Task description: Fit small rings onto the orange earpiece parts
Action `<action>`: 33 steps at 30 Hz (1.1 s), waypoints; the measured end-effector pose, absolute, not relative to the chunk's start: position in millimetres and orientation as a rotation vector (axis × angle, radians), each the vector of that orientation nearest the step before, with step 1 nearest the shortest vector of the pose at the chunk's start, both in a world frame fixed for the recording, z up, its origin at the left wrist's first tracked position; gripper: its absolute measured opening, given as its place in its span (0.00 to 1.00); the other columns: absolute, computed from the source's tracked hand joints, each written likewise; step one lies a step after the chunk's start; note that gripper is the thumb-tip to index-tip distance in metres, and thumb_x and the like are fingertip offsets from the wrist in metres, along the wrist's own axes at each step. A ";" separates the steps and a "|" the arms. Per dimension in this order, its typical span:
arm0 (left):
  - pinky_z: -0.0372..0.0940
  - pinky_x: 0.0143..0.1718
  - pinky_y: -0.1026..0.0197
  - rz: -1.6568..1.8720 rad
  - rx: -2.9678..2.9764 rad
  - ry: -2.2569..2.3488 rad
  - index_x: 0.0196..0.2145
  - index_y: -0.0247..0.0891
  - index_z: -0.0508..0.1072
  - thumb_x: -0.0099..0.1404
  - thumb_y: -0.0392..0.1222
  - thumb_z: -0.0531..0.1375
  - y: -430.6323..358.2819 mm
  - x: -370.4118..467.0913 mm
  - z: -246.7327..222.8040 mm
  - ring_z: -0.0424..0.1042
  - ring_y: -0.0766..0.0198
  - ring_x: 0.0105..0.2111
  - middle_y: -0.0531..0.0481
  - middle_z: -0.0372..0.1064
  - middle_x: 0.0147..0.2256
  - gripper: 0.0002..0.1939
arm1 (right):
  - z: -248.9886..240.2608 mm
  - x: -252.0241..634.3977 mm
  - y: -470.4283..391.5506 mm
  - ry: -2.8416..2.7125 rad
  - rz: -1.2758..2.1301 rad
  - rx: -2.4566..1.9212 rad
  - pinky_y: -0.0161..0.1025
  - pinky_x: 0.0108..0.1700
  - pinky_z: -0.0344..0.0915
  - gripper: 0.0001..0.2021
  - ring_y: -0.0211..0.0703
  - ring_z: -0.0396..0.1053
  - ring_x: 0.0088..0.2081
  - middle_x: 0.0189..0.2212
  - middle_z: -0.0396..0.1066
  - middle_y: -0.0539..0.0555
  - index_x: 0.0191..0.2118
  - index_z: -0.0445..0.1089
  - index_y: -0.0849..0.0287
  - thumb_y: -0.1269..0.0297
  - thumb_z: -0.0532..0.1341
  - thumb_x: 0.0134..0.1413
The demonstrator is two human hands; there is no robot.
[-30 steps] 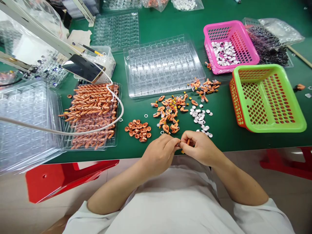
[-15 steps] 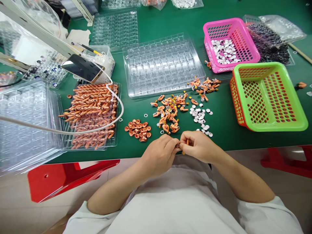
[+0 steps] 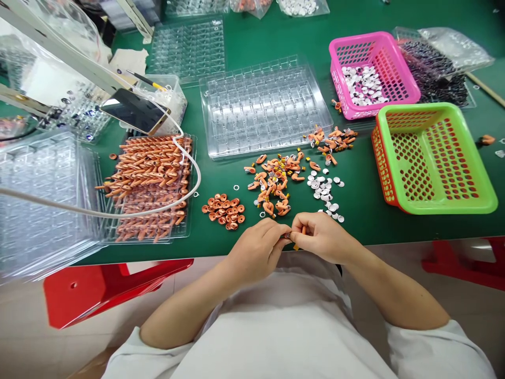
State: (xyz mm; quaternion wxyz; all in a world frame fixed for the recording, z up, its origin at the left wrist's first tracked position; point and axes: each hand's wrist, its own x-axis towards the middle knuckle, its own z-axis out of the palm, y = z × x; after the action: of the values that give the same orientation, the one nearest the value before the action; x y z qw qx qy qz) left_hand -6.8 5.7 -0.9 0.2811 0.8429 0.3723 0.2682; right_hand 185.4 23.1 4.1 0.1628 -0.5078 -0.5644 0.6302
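At the table's front edge my left hand and my right hand meet, fingertips pinched together. Between them is a small orange earphone housing with a yellow tab below; most of it is hidden by my fingers. Just beyond lies a pile of similar orange earphone housings with silver and yellow bits. Left of that pile sit round orange caps. Small white discs are scattered to its right.
A clear tray lies behind the piles. To the right stand a pink basket and a green basket. At left, a phone rests near a tray of orange parts, crossed by a white cable.
My hands stay together at almost the same spot, with only slight finger movement at the small part. The view has shifted a little.
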 end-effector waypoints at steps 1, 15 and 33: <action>0.69 0.36 0.58 0.741 2.249 1.005 0.43 0.33 0.70 0.67 0.30 0.56 5.9 -6.6 -1.3 0.72 0.60 0.34 0.44 0.76 0.35 0.07 | 3.9 185.5 22.7 -1.602 1.789 -1.448 0.30 0.21 0.49 0.06 0.31 0.54 0.20 0.17 0.61 0.44 0.24 0.64 0.59 0.68 0.60 0.50; 0.69 0.34 0.64 1.069 1.762 0.989 0.37 0.35 0.77 0.60 0.34 0.67 14.2 4.7 13.6 0.74 0.65 0.29 0.47 0.77 0.29 0.06 | -8.6 194.8 19.7 -0.970 2.139 -0.824 0.31 0.25 0.63 0.10 0.34 0.64 0.25 0.28 0.66 0.50 0.32 0.68 0.59 0.57 0.64 0.58; 0.67 0.33 0.64 1.057 1.789 1.053 0.36 0.35 0.78 0.60 0.34 0.66 11.5 8.6 19.0 0.73 0.65 0.28 0.49 0.77 0.28 0.05 | -16.4 189.9 13.9 -0.786 2.189 -0.733 0.30 0.23 0.63 0.09 0.34 0.65 0.25 0.28 0.65 0.49 0.34 0.69 0.58 0.58 0.66 0.57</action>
State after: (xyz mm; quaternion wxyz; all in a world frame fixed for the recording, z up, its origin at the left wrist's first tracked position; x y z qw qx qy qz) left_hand 8.6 11.5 19.0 0.3950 0.7056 0.4151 0.4169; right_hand 189.9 13.9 -16.4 0.3444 -0.2822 -0.3024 0.8428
